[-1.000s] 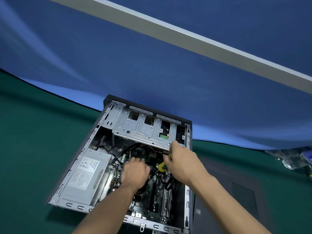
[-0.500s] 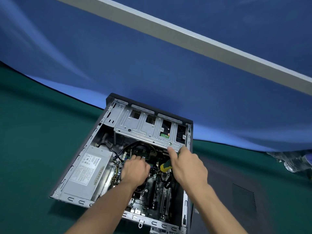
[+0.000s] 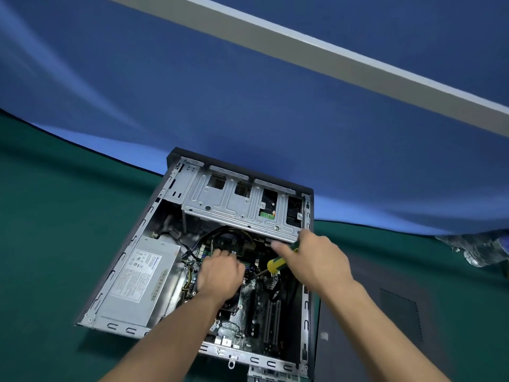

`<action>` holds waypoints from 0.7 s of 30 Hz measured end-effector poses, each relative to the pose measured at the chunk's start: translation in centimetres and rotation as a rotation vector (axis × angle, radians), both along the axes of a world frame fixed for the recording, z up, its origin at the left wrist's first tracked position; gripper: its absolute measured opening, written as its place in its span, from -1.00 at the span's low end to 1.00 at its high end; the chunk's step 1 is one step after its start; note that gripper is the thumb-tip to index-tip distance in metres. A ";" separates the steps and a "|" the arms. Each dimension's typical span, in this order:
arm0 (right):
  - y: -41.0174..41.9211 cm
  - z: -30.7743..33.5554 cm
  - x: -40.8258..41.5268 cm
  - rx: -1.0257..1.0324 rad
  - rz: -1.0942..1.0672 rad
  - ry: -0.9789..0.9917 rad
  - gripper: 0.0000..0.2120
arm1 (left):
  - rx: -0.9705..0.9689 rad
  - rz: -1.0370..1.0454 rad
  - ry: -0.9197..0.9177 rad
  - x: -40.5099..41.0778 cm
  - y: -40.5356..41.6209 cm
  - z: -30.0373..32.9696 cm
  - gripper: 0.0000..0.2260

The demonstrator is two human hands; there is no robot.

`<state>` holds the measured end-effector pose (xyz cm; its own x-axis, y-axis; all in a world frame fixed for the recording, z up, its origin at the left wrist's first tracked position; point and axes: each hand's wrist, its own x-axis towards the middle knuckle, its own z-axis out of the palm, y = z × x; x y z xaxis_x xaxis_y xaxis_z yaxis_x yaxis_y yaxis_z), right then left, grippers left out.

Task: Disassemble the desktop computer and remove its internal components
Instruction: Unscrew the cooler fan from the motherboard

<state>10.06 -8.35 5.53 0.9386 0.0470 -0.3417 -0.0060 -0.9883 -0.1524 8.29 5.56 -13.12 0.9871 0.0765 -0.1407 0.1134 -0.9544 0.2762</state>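
Screwdriver (image 3: 278,262), grasped by our right hand (image 3: 314,261), slants tip-down-left toward our left hand (image 3: 220,274), whose grip we cannot tell.

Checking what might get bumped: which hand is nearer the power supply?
Left. The left hand sits just right of the power supply; the right hand, gripping the screwdriver, is farther right.

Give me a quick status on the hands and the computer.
Right hand grips a screwdriver. Left hand reaches into the open computer case, grip hidden. Power supply and drive cage still mounted.
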 end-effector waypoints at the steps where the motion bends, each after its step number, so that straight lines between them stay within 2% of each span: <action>1: -0.1 0.0 -0.1 -0.018 0.009 -0.018 -0.59 | 0.009 -0.002 0.000 0.0 0.0 -0.1 -0.67; 4: -0.2 -0.2 -0.4 0.154 0.082 0.017 -0.80 | 0.034 -0.003 0.002 0.1 -0.1 -0.1 -0.67; 6: 0.1 0.1 -0.4 0.227 0.057 0.045 -0.85 | 0.042 0.005 -0.001 0.1 -0.1 -0.2 -0.68; 7: 0.4 0.2 -0.4 0.196 0.040 0.032 -0.80 | 0.042 0.007 0.002 0.1 -0.1 -0.2 -0.68; 10: 1.5 0.1 -0.8 -0.076 0.064 -0.092 -0.54 | 0.037 0.010 0.019 0.1 0.0 -0.3 -0.69; 12: 2.2 0.1 -0.6 -0.044 0.103 -0.078 -0.64 | 0.036 0.015 0.035 0.2 -0.1 -0.3 -0.70; 14: 2.7 0.5 -0.2 0.069 0.136 0.039 -0.81 | 0.043 0.015 0.044 0.2 -0.2 -0.3 -0.70; 16: 3.0 0.8 0.1 0.083 0.108 0.095 -0.80 | 0.037 0.017 0.045 0.3 -0.1 -0.3 -0.69; 19: 3.1 1.0 0.1 -0.052 0.067 0.044 -0.80 | 0.024 0.014 0.039 0.2 -0.1 -0.4 -0.69; 21: 2.8 1.0 0.3 0.063 0.058 0.146 -0.86 | 0.023 0.011 0.039 0.1 -0.1 -0.2 -0.69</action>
<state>10.37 -5.53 6.58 0.8744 0.1250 -0.4687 0.0239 -0.9761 -0.2158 8.41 5.46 -13.36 0.9800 0.0912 -0.1767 0.1342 -0.9591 0.2492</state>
